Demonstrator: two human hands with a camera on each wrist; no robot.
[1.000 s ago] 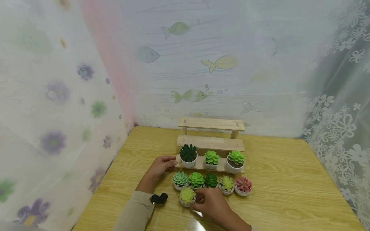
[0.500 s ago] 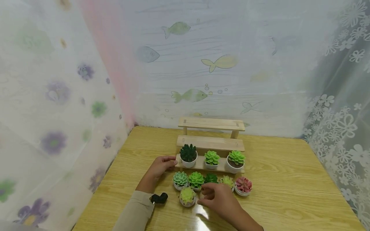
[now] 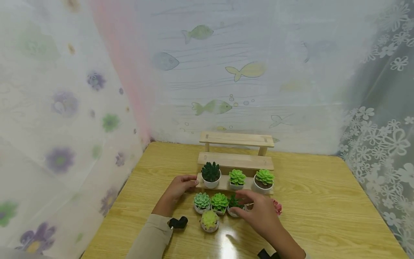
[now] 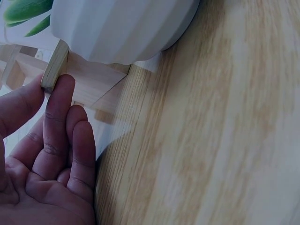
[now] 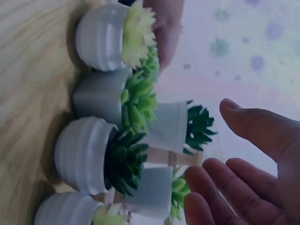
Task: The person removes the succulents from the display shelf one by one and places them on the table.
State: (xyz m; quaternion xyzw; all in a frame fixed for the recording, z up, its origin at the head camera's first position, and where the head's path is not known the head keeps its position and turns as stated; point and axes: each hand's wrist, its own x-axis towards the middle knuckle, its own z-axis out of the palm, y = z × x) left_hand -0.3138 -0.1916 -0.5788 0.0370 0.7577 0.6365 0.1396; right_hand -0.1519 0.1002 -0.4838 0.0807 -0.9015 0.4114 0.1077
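My left hand (image 3: pixel 179 187) pinches the left end of the lowest board of a tiered wooden plant stand (image 3: pixel 236 159); in the left wrist view thumb and fingertip grip the board's edge (image 4: pixel 55 65). My right hand (image 3: pixel 260 212) hovers over the front row of potted succulents, fingers spread and holding nothing. Nearest to it is a dark green succulent (image 3: pixel 233 201) in a ribbed white pot (image 5: pixel 82 154). The right hand covers most of a pale yellow-green succulent (image 5: pixel 110 214) and part of a red one (image 3: pixel 277 207) in the head view.
On the stand's lowest board are a spiky dark green plant (image 3: pixel 211 174) and two bright green ones. Left in the front row are a bluish-green succulent (image 3: pixel 202 200) and a bright green one (image 3: pixel 219 202). Before them sits a yellow-green succulent (image 3: pixel 209 220) on the wooden table (image 3: pixel 323 201).
My right hand has let go of the front yellow-green succulent's pot and moved right and away, to above the dark green one. The left hand stays on the stand.
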